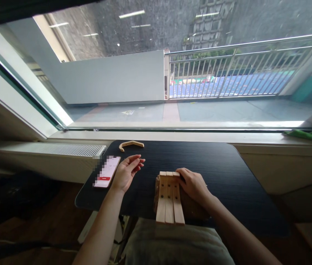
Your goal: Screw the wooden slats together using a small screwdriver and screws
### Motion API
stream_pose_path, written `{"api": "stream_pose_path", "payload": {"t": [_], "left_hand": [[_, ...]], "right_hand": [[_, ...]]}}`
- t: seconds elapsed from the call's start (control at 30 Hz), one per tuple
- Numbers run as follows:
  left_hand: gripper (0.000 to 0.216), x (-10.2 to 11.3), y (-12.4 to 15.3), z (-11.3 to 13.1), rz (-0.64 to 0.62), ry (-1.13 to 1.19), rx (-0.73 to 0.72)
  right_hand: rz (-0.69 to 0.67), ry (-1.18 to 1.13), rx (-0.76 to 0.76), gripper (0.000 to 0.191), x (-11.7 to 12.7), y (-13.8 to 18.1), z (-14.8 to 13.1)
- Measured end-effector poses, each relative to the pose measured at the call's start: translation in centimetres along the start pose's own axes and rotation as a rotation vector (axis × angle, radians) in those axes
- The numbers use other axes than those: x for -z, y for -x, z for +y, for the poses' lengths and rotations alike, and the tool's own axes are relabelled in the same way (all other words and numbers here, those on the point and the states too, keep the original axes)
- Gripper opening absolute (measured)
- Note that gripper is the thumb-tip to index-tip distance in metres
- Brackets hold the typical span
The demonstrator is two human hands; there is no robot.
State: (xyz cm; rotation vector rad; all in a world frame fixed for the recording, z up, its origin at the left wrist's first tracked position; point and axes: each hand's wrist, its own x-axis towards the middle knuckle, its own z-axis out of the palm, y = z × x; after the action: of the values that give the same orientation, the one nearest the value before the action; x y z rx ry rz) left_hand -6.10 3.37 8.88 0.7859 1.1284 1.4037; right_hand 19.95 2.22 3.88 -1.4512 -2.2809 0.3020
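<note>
My right hand (193,184) is closed around the right side of a wooden piece made of three pale slats (169,206) with several dark holes. The slats stand side by side near the front edge of the dark table (211,158). A browner wooden part shows at their left side, and its shape is partly hidden. Over the table, left of the slats, my left hand (127,173) is raised with thumb and fingers pinched together. Whatever may be between those fingertips is too small to make out. Beyond it lies a curved, pale wooden piece (132,143), apart from both hands.
A phone (112,169) with a lit screen lies at the table's left, close to my left wrist. A white radiator (73,149) stands left of the table. Behind are the window sill (189,137) and a green cloth (310,135) at the right.
</note>
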Motion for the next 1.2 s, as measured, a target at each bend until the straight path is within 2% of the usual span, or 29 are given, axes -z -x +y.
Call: {"api": "stream_pose_path", "payload": {"t": [0.13,0.33,0.5,0.57,0.73,1.0,1.2], "left_hand": [[0.037,-1.0,1.1,-0.5,-0.02,-0.09,-0.072],[0.027,-2.3,3.5,-1.7,-0.118,-0.257,-0.136],[0.022,-3.7,5.0,-2.8,-0.277,-0.484,-0.118],[0.021,-4.2,5.1,-3.4,-0.299,-0.544,-0.138],[0.014,-4.7,4.9,-4.6,-0.364,-0.8,-0.329],[0.012,-4.8,4.3,-5.8,-0.436,-1.055,-0.688],[0.013,-4.8,3.8,-5.8,-0.52,-1.218,-0.841]], "right_hand": [[-0.003,-0.011,-0.003,0.015,0.1,0.0,-0.1],[-0.004,-0.016,-0.025,0.017,0.3,0.0,-0.3],[0.0,-0.018,-0.031,0.017,0.3,0.1,-0.4],[0.004,-0.019,-0.027,0.017,0.3,0.1,-0.3],[0.018,-0.02,-0.008,0.017,0.3,0.1,-0.3],[0.005,-0.033,-0.038,0.015,0.2,0.1,-0.5],[-0.01,-0.034,-0.048,0.015,0.4,0.1,-0.6]]}}
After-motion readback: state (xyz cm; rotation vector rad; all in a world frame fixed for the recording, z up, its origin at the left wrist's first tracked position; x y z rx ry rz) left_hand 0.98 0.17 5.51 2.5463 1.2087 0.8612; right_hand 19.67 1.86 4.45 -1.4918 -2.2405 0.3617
